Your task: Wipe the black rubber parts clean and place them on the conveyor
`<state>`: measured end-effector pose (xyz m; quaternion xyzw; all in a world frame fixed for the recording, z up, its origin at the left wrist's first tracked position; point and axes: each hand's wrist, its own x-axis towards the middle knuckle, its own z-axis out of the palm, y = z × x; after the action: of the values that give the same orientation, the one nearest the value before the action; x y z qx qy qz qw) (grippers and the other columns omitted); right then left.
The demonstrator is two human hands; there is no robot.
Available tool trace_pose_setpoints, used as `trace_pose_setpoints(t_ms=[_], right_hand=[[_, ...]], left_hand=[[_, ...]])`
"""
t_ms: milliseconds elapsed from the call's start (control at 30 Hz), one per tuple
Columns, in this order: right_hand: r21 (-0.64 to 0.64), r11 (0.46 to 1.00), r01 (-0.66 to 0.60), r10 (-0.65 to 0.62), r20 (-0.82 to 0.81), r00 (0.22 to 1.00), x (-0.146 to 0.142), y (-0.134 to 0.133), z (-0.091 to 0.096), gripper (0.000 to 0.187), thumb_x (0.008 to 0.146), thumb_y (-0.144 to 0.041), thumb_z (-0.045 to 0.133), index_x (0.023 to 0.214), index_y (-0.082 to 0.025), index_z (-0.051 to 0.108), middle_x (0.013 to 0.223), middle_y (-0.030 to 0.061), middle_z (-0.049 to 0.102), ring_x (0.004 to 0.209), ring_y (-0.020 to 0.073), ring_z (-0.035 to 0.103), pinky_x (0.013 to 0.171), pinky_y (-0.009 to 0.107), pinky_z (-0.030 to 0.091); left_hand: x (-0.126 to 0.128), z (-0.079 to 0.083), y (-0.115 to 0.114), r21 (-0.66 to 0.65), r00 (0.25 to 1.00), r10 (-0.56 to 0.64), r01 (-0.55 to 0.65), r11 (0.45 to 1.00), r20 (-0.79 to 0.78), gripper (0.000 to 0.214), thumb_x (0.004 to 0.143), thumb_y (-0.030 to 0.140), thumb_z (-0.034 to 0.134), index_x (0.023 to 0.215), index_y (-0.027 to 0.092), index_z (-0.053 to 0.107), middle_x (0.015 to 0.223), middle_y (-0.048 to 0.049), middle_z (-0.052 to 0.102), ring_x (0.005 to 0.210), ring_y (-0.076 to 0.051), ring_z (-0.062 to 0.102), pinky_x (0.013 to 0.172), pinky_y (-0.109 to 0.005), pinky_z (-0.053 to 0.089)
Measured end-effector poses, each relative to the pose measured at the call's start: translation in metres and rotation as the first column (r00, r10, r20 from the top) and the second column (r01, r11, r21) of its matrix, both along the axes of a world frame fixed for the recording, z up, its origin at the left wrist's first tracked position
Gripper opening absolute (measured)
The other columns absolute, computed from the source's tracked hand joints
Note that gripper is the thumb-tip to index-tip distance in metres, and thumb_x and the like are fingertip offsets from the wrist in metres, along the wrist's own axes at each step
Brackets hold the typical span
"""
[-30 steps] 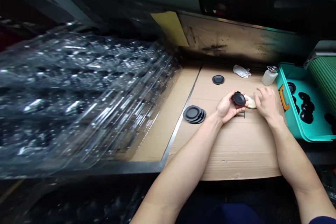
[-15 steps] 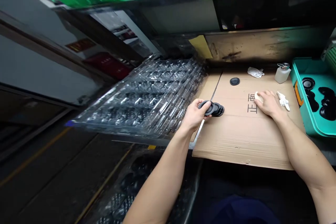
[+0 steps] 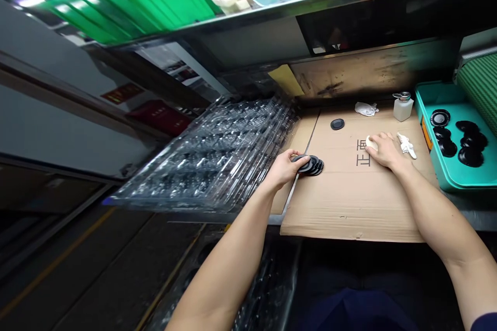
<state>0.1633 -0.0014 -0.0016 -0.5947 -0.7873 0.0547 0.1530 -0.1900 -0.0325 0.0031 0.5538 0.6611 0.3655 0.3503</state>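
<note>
My left hand is closed with thumb and fingers on a black round disc at the near end of a leaning row of black discs. This row lies on the cardboard sheet, beside its left seam. My right hand rests on the cardboard, its thumb and fingers closed over a small white pad. Close to the right hand lies a crumpled white cloth. One single black disc lies flat farther back.
Stacked clear plastic trays stand at the left. On the right is a teal bin holding several black discs. A white bottle and crumpled tissue sit at the back. A shelf overhead carries a green crate.
The disc in my left hand has come down against the row of discs. My right hand stays on the white pad. The whole view has shifted slightly.
</note>
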Motion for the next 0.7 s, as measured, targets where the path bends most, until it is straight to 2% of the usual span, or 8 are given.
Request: trace_pose_setpoints(t_ms=[133,333,500,600,633,700], right_hand=[[0.011,1.000,-0.001,0.001,-0.004,1.000,0.000,0.001,-0.002,0.040,0.100,-0.050,0.054,0.126,-0.024,0.069,0.123,0.0125,0.067,0.116,0.0330,0.054,0.099,0.043,0.043],[0.006,1.000,-0.003,0.003,-0.012,1.000,0.000,0.001,-0.002,0.041,0.100,-0.050,0.054,0.128,-0.024,0.069,0.124,0.0129,0.067,0.117,0.0332,0.054,0.100,0.044,0.042],[0.003,1.000,0.007,-0.007,-0.010,1.000,0.000,0.001,-0.001,0.042,0.100,-0.050,0.054,0.129,-0.025,0.068,0.126,0.0128,0.067,0.118,0.0332,0.053,0.101,0.044,0.041],[0.007,1.000,0.011,-0.011,-0.002,1.000,-0.001,0.001,-0.001,0.041,0.099,-0.051,0.054,0.128,-0.025,0.069,0.124,0.0127,0.067,0.118,0.0335,0.054,0.100,0.045,0.041],[0.008,1.000,0.008,-0.008,-0.003,1.000,-0.001,0.001,-0.001,0.041,0.099,-0.051,0.054,0.128,-0.025,0.069,0.124,0.0126,0.067,0.118,0.0334,0.054,0.100,0.045,0.042],[0.011,1.000,0.003,-0.003,-0.010,1.000,0.000,0.000,-0.001,0.041,0.099,-0.050,0.054,0.128,-0.024,0.069,0.124,0.0125,0.067,0.118,0.0332,0.054,0.100,0.044,0.042]], left_hand=[[-0.007,-0.007,0.006,0.045,0.995,-0.057,0.061,0.997,-0.080,0.057,0.065,0.060,0.084,0.097,0.014,0.074,0.084,-0.0060,0.071,0.074,-0.017,0.063,0.069,-0.027,0.049],[-0.008,-0.013,0.013,0.184,0.931,-0.040,0.113,0.976,-0.362,0.047,0.074,0.060,0.076,0.095,0.018,0.082,0.092,-0.0077,0.067,0.083,-0.020,0.060,0.083,-0.033,0.050],[-0.002,-0.008,0.011,0.123,0.901,-0.137,0.204,0.971,-0.411,0.055,0.085,0.062,0.063,0.106,0.015,0.081,0.098,-0.0100,0.067,0.089,-0.023,0.063,0.094,-0.038,0.051],[0.000,0.001,0.003,0.052,0.873,-0.210,0.259,0.965,-0.440,0.070,0.086,0.068,0.060,0.131,0.016,0.072,0.124,-0.0142,0.063,0.107,-0.027,0.065,0.105,-0.043,0.049],[0.000,0.004,0.001,0.030,0.854,-0.248,0.293,0.955,-0.457,0.079,0.081,0.071,0.067,0.140,0.018,0.067,0.138,-0.0159,0.058,0.120,-0.031,0.062,0.111,-0.045,0.046],[0.001,0.010,-0.002,-0.011,0.801,-0.339,0.384,0.923,-0.494,0.102,0.066,0.070,0.082,0.152,0.022,0.055,0.162,-0.0171,0.039,0.145,-0.038,0.045,0.122,-0.050,0.036]])
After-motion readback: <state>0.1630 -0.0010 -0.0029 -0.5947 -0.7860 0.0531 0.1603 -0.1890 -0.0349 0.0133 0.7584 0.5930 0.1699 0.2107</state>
